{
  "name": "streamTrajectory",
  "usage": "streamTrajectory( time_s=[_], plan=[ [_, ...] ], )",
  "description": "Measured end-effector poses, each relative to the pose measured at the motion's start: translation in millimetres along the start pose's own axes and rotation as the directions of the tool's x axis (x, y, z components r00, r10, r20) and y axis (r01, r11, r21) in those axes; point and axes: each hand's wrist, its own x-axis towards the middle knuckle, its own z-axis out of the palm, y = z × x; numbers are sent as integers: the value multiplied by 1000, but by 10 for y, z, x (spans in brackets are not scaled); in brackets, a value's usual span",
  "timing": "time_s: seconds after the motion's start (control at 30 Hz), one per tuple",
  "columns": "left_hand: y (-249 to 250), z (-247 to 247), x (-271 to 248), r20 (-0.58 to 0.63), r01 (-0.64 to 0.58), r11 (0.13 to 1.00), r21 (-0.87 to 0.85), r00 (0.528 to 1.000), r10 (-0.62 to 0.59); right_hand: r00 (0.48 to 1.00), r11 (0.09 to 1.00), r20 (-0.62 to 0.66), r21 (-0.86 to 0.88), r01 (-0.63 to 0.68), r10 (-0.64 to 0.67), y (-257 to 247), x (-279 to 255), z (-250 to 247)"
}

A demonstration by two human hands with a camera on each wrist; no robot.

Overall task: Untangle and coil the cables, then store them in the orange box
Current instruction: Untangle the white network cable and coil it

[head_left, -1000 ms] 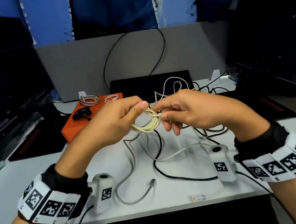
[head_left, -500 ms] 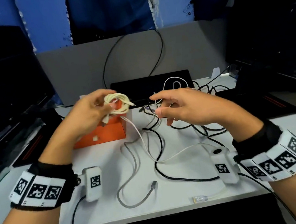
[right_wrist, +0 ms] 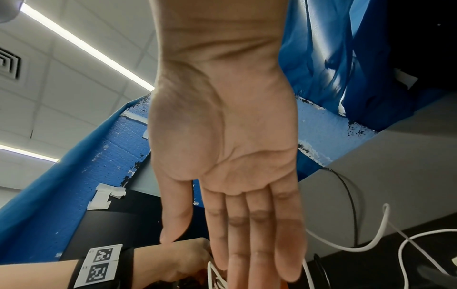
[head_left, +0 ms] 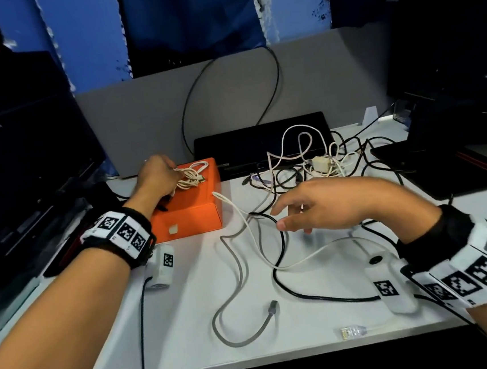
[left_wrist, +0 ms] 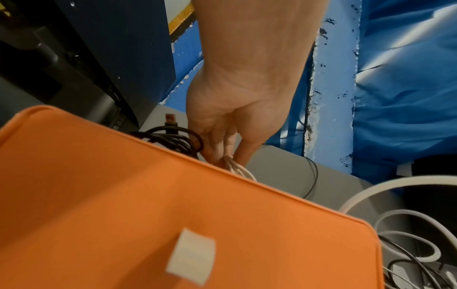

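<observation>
The orange box (head_left: 192, 219) stands at the back left of the white table (head_left: 185, 332). My left hand (head_left: 174, 173) reaches over it and pinches a coiled cream cable (head_left: 191, 177) that lies on the box's contents. In the left wrist view the left hand (left_wrist: 222, 158) grips the cream cable (left_wrist: 237, 168) just behind the orange box wall (left_wrist: 173, 215), beside a coiled black cable (left_wrist: 173, 138). My right hand (head_left: 281, 216) hovers open and empty over loose grey (head_left: 239, 274), black (head_left: 280, 273) and white (head_left: 317, 254) cables. Its straight fingers show in the right wrist view (right_wrist: 217, 244).
A tangle of white and black cables (head_left: 317, 162) lies at the back right in front of a black device (head_left: 261, 138). A clear network plug (head_left: 353, 331) rests near the table's front edge. Dark monitors flank both sides, with a grey partition (head_left: 228, 96) behind.
My left hand carried the coiled cream cable from the table's middle back and left onto the orange box. The right hand let go of it, opened and sank over the loose cables.
</observation>
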Motion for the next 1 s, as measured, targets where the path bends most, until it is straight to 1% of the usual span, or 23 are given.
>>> streamTrajectory(
  time_s=[0.07,0.17,0.2,0.23,0.3,0.33,0.4,0.47,0.5,0.53,0.57,0.6,0.63,0.67,0.7,0.73,0.77,0.8,0.87,0.9,0.93,0.97,1.0],
  plan=[
    [-20,-12,23,-29,-47,996,81,998,50,1000,1000,2,-6,-1,1,11,5,-4],
    [-23,-66,27,-99,-185,968,171,974,204,1000,1000,6,-8,2,-1,6,12,12],
    [-18,-76,26,-84,-228,954,192,965,248,1000,1000,13,-6,3,-2,-3,12,26],
    [-16,-81,17,-31,-260,936,238,961,275,1000,1000,25,-4,4,-4,-17,19,44],
    [-15,-89,-14,95,-292,884,364,956,277,997,1000,74,-9,13,-12,-77,42,88],
    [-4,-108,-41,121,-291,863,413,957,265,993,999,116,-24,21,-18,-125,56,112],
    [42,-160,-99,129,-308,839,448,951,280,972,990,237,-134,37,-4,-229,88,184],
    [128,-212,-193,97,-372,824,427,925,367,928,950,368,-305,67,52,-306,129,285],
    [202,-244,-285,91,-431,820,378,898,430,906,925,414,-371,82,85,-306,169,340],
    [282,-274,-399,112,-506,814,283,861,496,892,905,437,-417,91,111,-288,204,375],
    [355,-302,-536,174,-566,805,177,823,540,888,892,442,-442,94,125,-239,256,400],
    [431,-328,-689,282,-604,791,99,779,560,892,888,433,-452,90,130,-164,312,409],
    [497,-328,-832,394,-625,778,68,733,554,904,887,408,-455,80,128,-69,370,412],
    [566,-329,-971,475,-650,757,60,686,551,923,886,364,-460,64,122,34,430,403],
    [624,-307,-1090,520,-672,737,71,655,548,945,886,304,-463,39,118,157,490,390],
    [677,-298,-1204,537,-696,713,83,634,557,964,883,238,-469,10,116,272,549,364],
    [727,-295,-1328,548,-719,689,91,614,568,978,879,175,-476,-19,115,399,617,332],
    [772,-282,-1444,572,-739,669,79,583,576,986,876,116,-481,-48,118,502,668,287],
    [844,-241,-1683,666,-766,642,38,499,555,992,876,15,-470,-104,126,692,791,216],
    [858,-197,-1784,719,-772,634,48,467,515,993,881,-23,-458,-117,120,773,858,198],
    [869,-141,-1860,755,-778,622,87,459,469,992,885,-45,-448,-126,118,812,907,175],
    [873,-70,-1882,770,-783,603,153,477,424,993,889,-41,-442,-121,115,834,940,143],
    [867,-1,-1868,772,-777,592,216,507,383,995,900,-12,-425,-98,102,815,958,97]
  ],
)
